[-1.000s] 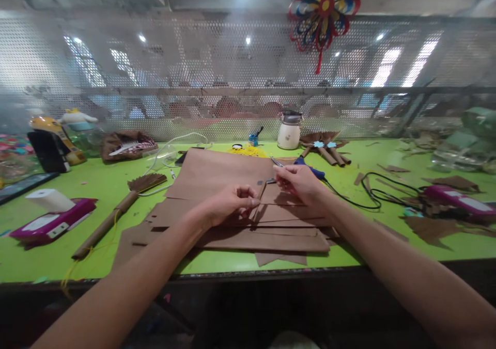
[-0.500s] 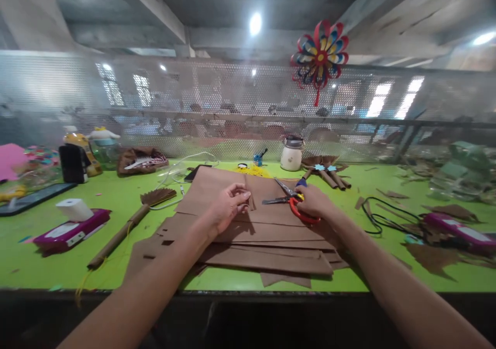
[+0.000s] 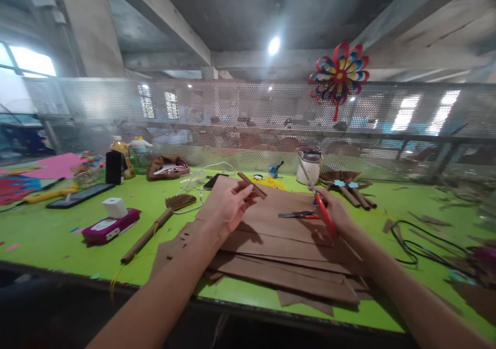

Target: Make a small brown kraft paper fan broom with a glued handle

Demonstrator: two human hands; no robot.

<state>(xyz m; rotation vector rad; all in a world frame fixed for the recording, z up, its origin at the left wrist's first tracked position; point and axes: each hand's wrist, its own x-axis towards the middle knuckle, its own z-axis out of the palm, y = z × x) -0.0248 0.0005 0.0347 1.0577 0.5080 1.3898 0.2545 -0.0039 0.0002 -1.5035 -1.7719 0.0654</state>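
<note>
My left hand (image 3: 234,207) pinches a narrow folded strip of brown paper (image 3: 259,190) between thumb and fingertips, above a stack of brown paper sheets (image 3: 279,240). Red-handled scissors (image 3: 324,212) are in my right hand (image 3: 337,212), a long blade pointing up and away. Lower down, a dark blade with a red part (image 3: 296,215) points left over the paper; I cannot tell whether it belongs to the same scissors. The strip and the scissors are apart.
On the left lie a brown paper stick with a fringed end (image 3: 149,233), a purple power strip (image 3: 110,227) and a phone (image 3: 81,196). Behind the stack stand a white jar (image 3: 308,169) and rolled paper pieces (image 3: 358,198). Black cable (image 3: 406,246) coils at right.
The view has turned left. My left hand has raised the strip and tilted it off the stack. My right hand has turned the scissors so a blade points more upward.
</note>
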